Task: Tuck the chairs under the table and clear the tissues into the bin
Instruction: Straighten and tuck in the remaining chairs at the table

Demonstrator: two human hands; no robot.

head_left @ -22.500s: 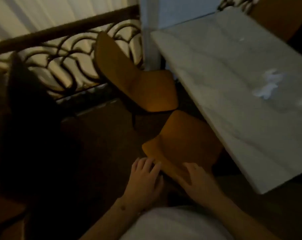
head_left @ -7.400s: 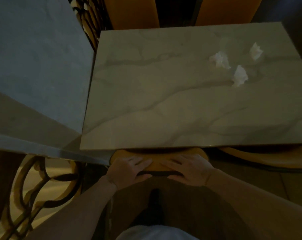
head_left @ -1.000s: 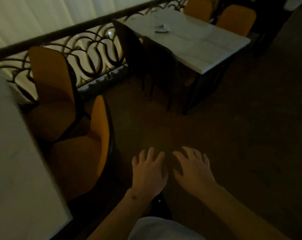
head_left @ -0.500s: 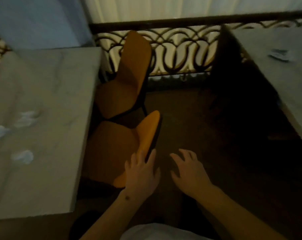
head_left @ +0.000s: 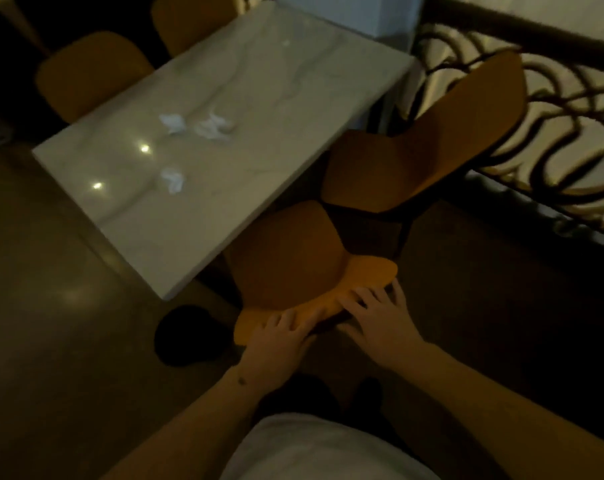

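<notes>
An orange chair (head_left: 286, 261) stands at the near side of the marble table (head_left: 224, 209), its seat partly under the tabletop. My left hand (head_left: 276, 344) and my right hand (head_left: 380, 320) both grip the top of its backrest. A second orange chair (head_left: 415, 157) stands beyond it by the railing, pulled out and turned at an angle. Three crumpled white tissues lie on the table: one (head_left: 171, 123) at the far left, one (head_left: 214, 127) beside it, one (head_left: 171, 179) nearer to me.
Two more orange chairs (head_left: 89, 71) stand at the table's far side. A dark wrought-iron railing (head_left: 553, 109) runs along the right. A pale pillar (head_left: 356, 12) rises at the table's far corner. Dark floor lies to the left; a round black shape (head_left: 189, 336) sits beside the chair.
I have turned toward the table and stepped behind the near chair. Both hands, held open over the floor before, now rest on its backrest.
</notes>
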